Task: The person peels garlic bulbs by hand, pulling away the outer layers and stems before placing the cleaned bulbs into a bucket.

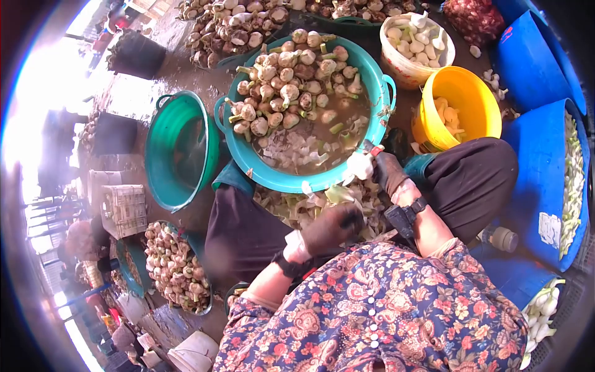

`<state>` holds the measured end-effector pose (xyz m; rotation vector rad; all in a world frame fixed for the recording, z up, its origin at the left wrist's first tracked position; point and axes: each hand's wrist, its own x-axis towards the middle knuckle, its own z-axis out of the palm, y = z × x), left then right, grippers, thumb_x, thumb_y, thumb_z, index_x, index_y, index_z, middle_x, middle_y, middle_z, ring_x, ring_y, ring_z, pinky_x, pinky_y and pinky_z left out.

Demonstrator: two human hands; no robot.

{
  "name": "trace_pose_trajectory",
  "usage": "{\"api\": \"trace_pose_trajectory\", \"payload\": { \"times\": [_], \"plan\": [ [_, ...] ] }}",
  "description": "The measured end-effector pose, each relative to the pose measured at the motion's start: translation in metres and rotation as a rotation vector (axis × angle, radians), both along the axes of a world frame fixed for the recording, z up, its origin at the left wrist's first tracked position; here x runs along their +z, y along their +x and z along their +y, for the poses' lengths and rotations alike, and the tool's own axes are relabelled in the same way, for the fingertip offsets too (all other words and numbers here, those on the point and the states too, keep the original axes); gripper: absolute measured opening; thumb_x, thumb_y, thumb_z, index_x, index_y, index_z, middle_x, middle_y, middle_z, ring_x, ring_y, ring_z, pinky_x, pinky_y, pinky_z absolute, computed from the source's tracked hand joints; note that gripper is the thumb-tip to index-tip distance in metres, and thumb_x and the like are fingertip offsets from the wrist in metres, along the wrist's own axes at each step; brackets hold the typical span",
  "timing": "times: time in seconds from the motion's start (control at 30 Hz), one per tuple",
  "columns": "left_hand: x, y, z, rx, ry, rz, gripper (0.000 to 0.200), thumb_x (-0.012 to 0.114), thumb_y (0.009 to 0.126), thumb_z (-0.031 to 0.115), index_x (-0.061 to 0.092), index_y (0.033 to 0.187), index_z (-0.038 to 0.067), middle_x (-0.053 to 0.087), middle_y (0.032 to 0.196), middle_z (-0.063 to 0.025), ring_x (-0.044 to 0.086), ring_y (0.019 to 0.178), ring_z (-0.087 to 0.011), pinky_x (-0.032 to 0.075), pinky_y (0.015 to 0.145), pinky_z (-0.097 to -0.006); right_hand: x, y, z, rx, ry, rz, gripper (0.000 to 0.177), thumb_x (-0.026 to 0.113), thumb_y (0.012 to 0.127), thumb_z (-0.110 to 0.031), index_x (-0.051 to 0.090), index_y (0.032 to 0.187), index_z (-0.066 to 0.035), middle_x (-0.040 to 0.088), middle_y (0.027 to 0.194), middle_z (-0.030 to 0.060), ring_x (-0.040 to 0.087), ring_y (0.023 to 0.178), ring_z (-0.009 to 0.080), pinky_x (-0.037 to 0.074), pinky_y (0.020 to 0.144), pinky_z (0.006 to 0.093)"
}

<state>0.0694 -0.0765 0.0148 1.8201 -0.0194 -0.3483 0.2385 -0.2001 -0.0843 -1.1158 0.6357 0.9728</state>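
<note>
Here we are, looking at a person seated low, the flowered shirt (372, 310) filling the near side, dark trousers (471, 180) bent out at both knees. Right in front sits the big teal basin (291, 183), with a heap of earthy garlic bulbs (285, 87) piled at the far side and murky water with loose skins pooled nearer the person. Over on the right, a blue barrel (533, 180) lies tilted, pale green-white pieces (571, 186) showing at its mouth. On the left, a green basin (173, 130) leans on its side. Beyond the right knee there's the yellow bucket (474, 102), pale pieces at the bottom, and just behind it the white bucket (403, 71), topped with clean bulbs (420, 40). Between the legs, a litter of papery peel (291, 208)!

Now the hands, both in dark gloves. The left hand (338, 229) is above the peel, close to the body, fingers curled in; I can't tell whether anything is inside them. The right hand (389, 173) is farther out, by the basin's near right rim, fingers narrowed around a white garlic bulb (359, 166). And there's that bulb, bright at the fingertips, right at the rim. Smallest of all, a little red piece (375, 150) shows just above it, too blurred to name.
</note>
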Motion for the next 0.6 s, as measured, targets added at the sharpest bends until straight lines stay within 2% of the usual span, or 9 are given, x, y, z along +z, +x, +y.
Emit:
{"api": "trace_pose_trajectory", "payload": {
  "times": [0.07, 0.13, 0.2, 0.3, 0.37, 0.4, 0.5, 0.53, 0.6],
  "plan": [
    [0.002, -0.007, 0.005, -0.19, 0.151, 0.066, 0.015, 0.061, 0.085, 0.007, 0.061, 0.098, -0.002, 0.065, 0.084, -0.0048, 0.059, 0.078, -0.0101, 0.047, 0.073, -0.027, 0.04, 0.001, -0.001, -0.009, 0.11, 0.04, 0.033, 0.064, 0.085, -0.034, 0.061, 0.088, -0.001, 0.063, 0.079, 0.0047, 0.058, 0.067, 0.0142, 0.046, 0.061, 0.0292],
    [-0.013, -0.006, 0.011, 0.127, -0.007, 0.135, 0.018, 0.061, 0.086, 0.009, 0.061, 0.1, -0.002, 0.065, 0.086, -0.0039, 0.057, 0.079, -0.0086, 0.047, 0.074, -0.0263, 0.03, -0.002, -0.001, -0.049, 0.24, 0.055, 0.035, 0.065, 0.084, -0.037, 0.06, 0.093, -0.003, 0.062, 0.08, 0.0044, 0.056, 0.066, 0.0137, 0.045, 0.06, 0.0285],
    [-0.016, 0.008, 0.019, 0.438, -0.036, 0.214, 0.021, 0.062, 0.086, 0.012, 0.061, 0.102, -0.002, 0.065, 0.088, -0.0028, 0.055, 0.08, -0.0066, 0.046, 0.074, -0.0244, 0.005, -0.004, 0.003, 0.082, 0.166, -0.073, 0.035, 0.064, 0.085, -0.037, 0.06, 0.093, -0.003, 0.061, 0.079, 0.0041, 0.054, 0.065, 0.0129, 0.045, 0.06, 0.0287],
    [-0.021, 0.04, 0.027, 0.564, -0.015, -0.001, 0.018, 0.064, 0.086, 0.012, 0.063, 0.097, -0.003, 0.064, 0.086, -0.001, 0.054, 0.078, -0.0066, 0.046, 0.072, -0.0221, 0.022, -0.009, 0.01, 0.272, 0.032, -0.323, 0.033, 0.065, 0.084, -0.036, 0.061, 0.083, -0.003, 0.059, 0.073, 0.0036, 0.05, 0.062, 0.0112, 0.043, 0.059, 0.0289],
    [-0.028, 0.047, 0.031, 0.468, -0.154, 0.11, 0.019, 0.065, 0.085, 0.013, 0.064, 0.096, -0.003, 0.063, 0.085, -0.0004, 0.054, 0.077, -0.0061, 0.046, 0.071, -0.0219, 0.024, -0.01, 0.008, 0.442, -0.103, -0.54, 0.034, 0.066, 0.084, -0.035, 0.061, 0.078, -0.002, 0.058, 0.07, 0.0037, 0.049, 0.062, 0.0112, 0.042, 0.059, 0.0295],
    [-0.03, 0.049, 0.032, 0.417, -0.222, 0.164, 0.019, 0.065, 0.085, 0.013, 0.064, 0.095, -0.002, 0.063, 0.084, -0.0001, 0.054, 0.076, -0.0058, 0.045, 0.071, -0.0217, 0.024, -0.01, 0.007, 0.427, -0.06, -0.563, 0.036, 0.067, 0.082, -0.037, 0.061, 0.077, -0.002, 0.059, 0.069, 0.004, 0.05, 0.063, 0.0124, 0.042, 0.059, 0.0309],
    [-0.03, 0.047, 0.029, 0.348, -0.088, 0.238, 0.017, 0.066, 0.084, 0.013, 0.064, 0.094, -0.002, 0.063, 0.083, 0.0006, 0.054, 0.075, -0.0051, 0.045, 0.071, -0.0212, -0.008, -0.009, 0.001, 0.51, -0.153, -0.617, 0.04, 0.068, 0.08, -0.041, 0.062, 0.078, -0.002, 0.059, 0.068, 0.0038, 0.051, 0.063, 0.0127, 0.042, 0.058, 0.031],
    [-0.028, 0.045, 0.025, 0.348, -0.138, 0.214, 0.015, 0.065, 0.084, 0.012, 0.064, 0.091, -0.001, 0.063, 0.079, 0.0011, 0.053, 0.073, -0.0054, 0.045, 0.069, -0.0221, 0.008, -0.011, 0.001, 0.513, -0.205, -0.622, 0.044, 0.069, 0.078, -0.044, 0.062, 0.076, -0.001, 0.058, 0.067, 0.0038, 0.052, 0.063, 0.0126, 0.042, 0.057, 0.0297],
    [-0.015, 0.034, 0.019, 0.269, -0.213, 0.188, 0.014, 0.065, 0.085, 0.012, 0.063, 0.089, -0.001, 0.063, 0.079, 0.0008, 0.053, 0.072, -0.0059, 0.045, 0.067, -0.0229, 0.013, -0.008, 0.001, 0.368, -0.225, -0.276, 0.046, 0.07, 0.077, -0.044, 0.062, 0.075, 0.001, 0.058, 0.067, 0.0041, 0.053, 0.063, 0.0131, 0.042, 0.057, 0.0296]
  ]
}}
